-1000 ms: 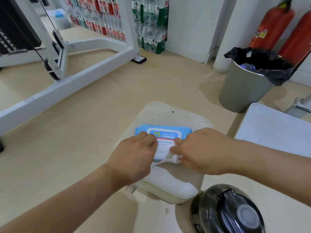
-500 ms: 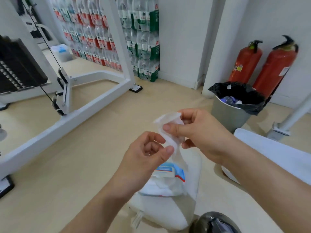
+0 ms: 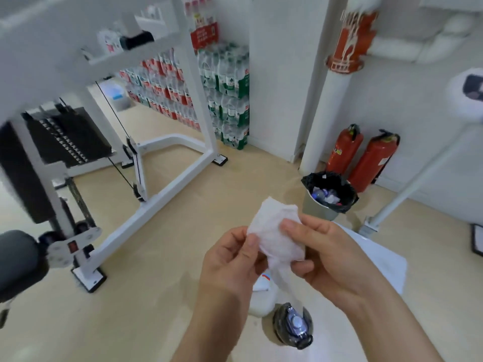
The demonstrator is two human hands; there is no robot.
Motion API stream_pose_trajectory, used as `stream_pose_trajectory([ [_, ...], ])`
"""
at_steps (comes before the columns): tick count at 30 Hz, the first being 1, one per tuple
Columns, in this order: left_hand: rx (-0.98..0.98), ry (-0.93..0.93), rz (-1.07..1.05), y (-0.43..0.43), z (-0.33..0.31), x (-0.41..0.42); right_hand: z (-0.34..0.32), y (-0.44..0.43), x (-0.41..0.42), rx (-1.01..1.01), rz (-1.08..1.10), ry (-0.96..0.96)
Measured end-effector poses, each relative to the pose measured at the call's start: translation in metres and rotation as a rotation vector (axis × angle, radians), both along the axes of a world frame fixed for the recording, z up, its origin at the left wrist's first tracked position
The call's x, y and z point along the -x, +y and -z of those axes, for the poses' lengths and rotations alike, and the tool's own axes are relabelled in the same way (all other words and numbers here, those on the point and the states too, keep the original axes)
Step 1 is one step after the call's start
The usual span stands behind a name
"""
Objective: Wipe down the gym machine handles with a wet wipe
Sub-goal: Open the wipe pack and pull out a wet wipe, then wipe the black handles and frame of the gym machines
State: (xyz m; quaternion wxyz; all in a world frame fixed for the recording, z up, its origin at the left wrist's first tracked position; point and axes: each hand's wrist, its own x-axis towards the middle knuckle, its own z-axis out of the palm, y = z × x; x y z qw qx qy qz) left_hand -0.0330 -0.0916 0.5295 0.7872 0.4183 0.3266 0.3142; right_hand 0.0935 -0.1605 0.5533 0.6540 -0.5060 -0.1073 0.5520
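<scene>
A white wet wipe (image 3: 274, 231) is held up in front of me, crumpled and partly unfolded. My right hand (image 3: 332, 257) grips its right side with thumb and fingers. My left hand (image 3: 230, 259) pinches its left edge. The wipe pack (image 3: 264, 279) lies on a pale stool far below, mostly hidden behind my hands. A white cable machine (image 3: 167, 184) with a black weight stack (image 3: 68, 137) stands to the left. A black padded roller (image 3: 18, 262) of the machine juts in at the left edge.
A metal bin (image 3: 317, 207) with a black liner stands to the right, two red fire extinguishers (image 3: 360, 158) behind it. Stacked packs of water bottles (image 3: 227, 95) line the back wall. A dark-lidded bottle (image 3: 294, 326) stands below my hands. A white bench pad (image 3: 386, 259) lies at right.
The wipe came out of the pack and both hands rose with it. My view lifted from the stool toward the machine and the wall, and the wipe is more spread between my hands.
</scene>
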Motion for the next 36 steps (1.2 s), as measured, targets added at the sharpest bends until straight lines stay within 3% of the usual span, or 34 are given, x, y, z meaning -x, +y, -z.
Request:
stream_pose_trajectory([
  [3,0.177,-0.08,-0.036,-0.017,-0.09,0.024,-0.082,-0.02,0.022,0.018,0.072,0.014],
  [5,0.172,-0.057,-0.034,-0.027,-0.14,0.04,-0.13,-0.032,0.037,0.007,0.13,-0.005],
  [9,-0.105,0.101,0.085,-0.04,-0.215,0.068,-0.199,-0.047,0.063,-0.044,0.183,-0.099],
  [13,-0.382,0.194,0.276,-0.05,-0.243,0.091,-0.231,-0.052,0.083,-0.111,0.224,-0.253],
  [19,-0.525,0.324,0.343,-0.067,-0.244,0.134,-0.238,-0.067,0.096,-0.09,0.209,-0.506],
  [24,-0.413,0.269,0.143,-0.088,-0.25,0.151,-0.237,-0.077,0.121,-0.139,0.009,-0.599],
  [33,-0.495,0.419,-0.081,-0.094,-0.256,0.226,-0.249,-0.064,0.187,-0.237,-0.542,-0.561],
  [36,-0.51,0.345,-0.114,-0.082,-0.262,0.263,-0.259,-0.048,0.216,-0.305,-0.705,-0.658],
])
